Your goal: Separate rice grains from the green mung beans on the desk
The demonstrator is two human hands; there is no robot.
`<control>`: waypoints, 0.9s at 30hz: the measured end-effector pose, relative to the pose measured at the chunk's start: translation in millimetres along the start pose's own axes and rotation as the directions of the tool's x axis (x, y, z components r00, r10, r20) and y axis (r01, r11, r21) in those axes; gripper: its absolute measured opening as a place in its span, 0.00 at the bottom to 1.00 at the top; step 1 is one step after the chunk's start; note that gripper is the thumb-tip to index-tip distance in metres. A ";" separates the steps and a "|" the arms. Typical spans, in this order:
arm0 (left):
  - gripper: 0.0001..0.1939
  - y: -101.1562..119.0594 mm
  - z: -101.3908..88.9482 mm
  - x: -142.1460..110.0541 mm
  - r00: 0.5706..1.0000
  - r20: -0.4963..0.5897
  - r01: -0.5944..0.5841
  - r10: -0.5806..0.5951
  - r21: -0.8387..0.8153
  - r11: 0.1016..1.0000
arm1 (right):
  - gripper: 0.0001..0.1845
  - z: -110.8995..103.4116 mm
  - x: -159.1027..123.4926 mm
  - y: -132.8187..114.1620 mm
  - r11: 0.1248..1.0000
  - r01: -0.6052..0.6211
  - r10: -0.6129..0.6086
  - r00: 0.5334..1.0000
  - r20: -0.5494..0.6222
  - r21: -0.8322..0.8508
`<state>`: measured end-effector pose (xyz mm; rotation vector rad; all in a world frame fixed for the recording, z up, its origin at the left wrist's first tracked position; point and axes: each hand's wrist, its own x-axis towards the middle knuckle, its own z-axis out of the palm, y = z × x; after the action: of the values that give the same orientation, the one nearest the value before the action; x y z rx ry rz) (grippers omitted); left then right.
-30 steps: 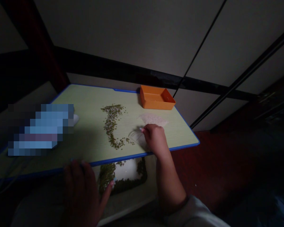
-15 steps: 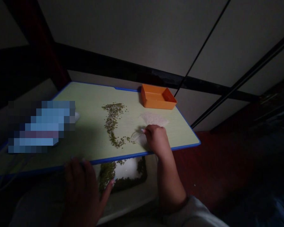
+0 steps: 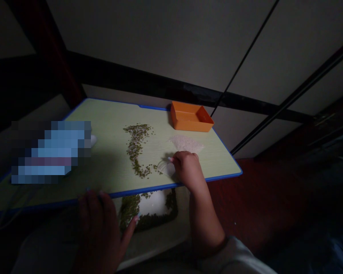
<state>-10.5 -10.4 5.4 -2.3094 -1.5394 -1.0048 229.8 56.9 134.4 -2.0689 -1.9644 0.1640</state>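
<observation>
My right hand (image 3: 188,169) is closed, with its fingertips pinched at the rim of a clear plastic dish (image 3: 166,167) on the pale green tabletop. The palm hides part of the dish. Just beyond this hand lies a pile of small white grains (image 3: 186,143), perhaps rice. Left of the dish runs a curved band of mixed green and white grains (image 3: 135,148), with a few green ones close to the dish's edge. My left hand (image 3: 100,224) is dim, fingers extended and thumb apart, by the table's front edge. It holds nothing visible.
An orange open box (image 3: 191,120) stands at the table's (image 3: 108,118) back right. Below the front edge sits a pale container (image 3: 160,238) with green grains (image 3: 130,209) around a bare white patch. A blurred-out blue object (image 3: 54,152) lies at left. Cabinet panels rise behind.
My right hand has shifted slightly left, its fingertips moving a little along the clear dish. My left hand stays in place, and the grain piles look the same.
</observation>
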 end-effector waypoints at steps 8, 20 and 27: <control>0.52 -0.5 -2.4 0.2 1.000 -0.010 -0.015 0.015 0.005 1.000 | 0.12 2.3 2.1 -1.8 0.999 -0.011 0.011 1.000 -0.002 -0.043; 0.52 1.6 -0.7 -1.1 1.000 0.002 0.017 -0.017 -0.015 1.000 | 0.13 7.5 10.2 5.7 0.988 -0.106 0.096 0.991 -0.095 -0.111; 0.52 1.8 -3.4 1.2 1.000 0.007 0.016 -0.016 -0.017 1.000 | 0.12 6.7 7.1 5.8 0.997 -0.063 0.056 0.989 -0.137 -0.046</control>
<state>-10.1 -12.0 9.1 -2.3176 -1.5608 -1.0185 234.0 64.6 127.2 -2.1120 -1.8464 -0.0138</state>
